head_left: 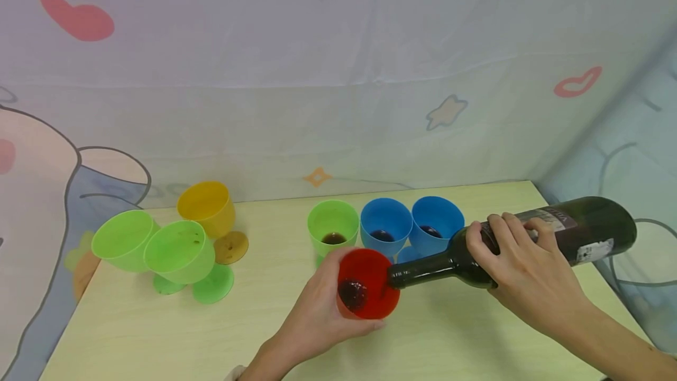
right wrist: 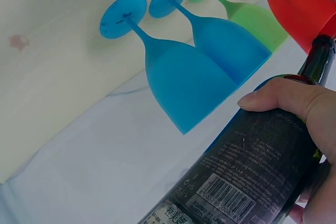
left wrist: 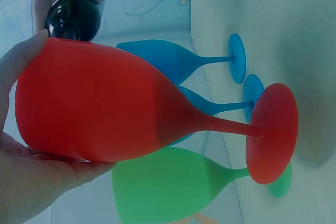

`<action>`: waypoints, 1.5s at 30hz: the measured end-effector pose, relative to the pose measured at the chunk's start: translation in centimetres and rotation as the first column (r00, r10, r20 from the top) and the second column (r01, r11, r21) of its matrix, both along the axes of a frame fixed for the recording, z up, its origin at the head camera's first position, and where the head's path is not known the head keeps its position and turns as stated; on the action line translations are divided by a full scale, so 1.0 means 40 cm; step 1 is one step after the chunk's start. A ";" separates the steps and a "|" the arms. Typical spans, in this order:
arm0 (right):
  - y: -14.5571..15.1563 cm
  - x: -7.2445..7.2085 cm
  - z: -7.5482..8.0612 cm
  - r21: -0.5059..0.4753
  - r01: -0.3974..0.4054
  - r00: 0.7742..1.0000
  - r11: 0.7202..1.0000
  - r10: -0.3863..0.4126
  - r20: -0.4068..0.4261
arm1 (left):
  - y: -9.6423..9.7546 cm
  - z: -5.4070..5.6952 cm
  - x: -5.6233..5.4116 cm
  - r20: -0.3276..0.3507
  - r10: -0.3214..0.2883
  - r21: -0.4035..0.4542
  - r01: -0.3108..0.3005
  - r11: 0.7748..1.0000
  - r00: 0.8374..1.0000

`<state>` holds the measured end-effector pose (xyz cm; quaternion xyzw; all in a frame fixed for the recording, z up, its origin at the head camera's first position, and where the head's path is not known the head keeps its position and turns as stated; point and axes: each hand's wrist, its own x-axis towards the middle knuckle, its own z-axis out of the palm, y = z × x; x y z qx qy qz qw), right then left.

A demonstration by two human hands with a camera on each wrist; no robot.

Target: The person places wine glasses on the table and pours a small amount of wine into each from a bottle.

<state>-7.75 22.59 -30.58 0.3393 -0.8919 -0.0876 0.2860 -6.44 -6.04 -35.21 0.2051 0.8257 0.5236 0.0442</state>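
Note:
My left hand (head_left: 322, 304) grips a red wine glass (left wrist: 100, 103) around its bowl. Dark liquid lies inside that glass on the left side, with a thin streak below the bottle's mouth. In my right hand (head_left: 529, 275) is a dark wine bottle (head_left: 587, 228), held near its shoulder and tilted to the left. The bottle's neck (head_left: 423, 269) reaches over the red glass's rim. Labels with a barcode (right wrist: 223, 198) show in the right wrist view. Just behind the red glass stand a green wine glass (head_left: 332, 222) and two blue wine glasses (head_left: 386, 219), each with dark liquid at the bottom.
On the table's (head_left: 264, 322) left stand two light green glasses (head_left: 180, 251) and a yellow glass (head_left: 208, 207), close together. A printed cloth (head_left: 317, 104) hangs behind the table, and another cloth borders its right side.

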 end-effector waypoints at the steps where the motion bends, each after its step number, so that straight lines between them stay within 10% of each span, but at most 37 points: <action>1: 0.000 0.000 0.000 0.000 0.002 1.000 1.000 -0.002 0.004 | 0.000 0.000 0.000 0.000 0.000 0.000 0.000 1.000 1.000; 19: 0.001 -0.008 -0.023 -0.054 -0.032 0.999 0.998 0.030 -0.037 | -0.001 0.005 0.000 0.038 -0.019 0.025 0.018 1.000 0.999; 45: 0.009 0.001 -0.064 -0.141 0.080 0.983 0.987 -0.055 0.173 | -0.017 0.008 0.006 0.085 0.002 0.081 -0.009 0.997 0.996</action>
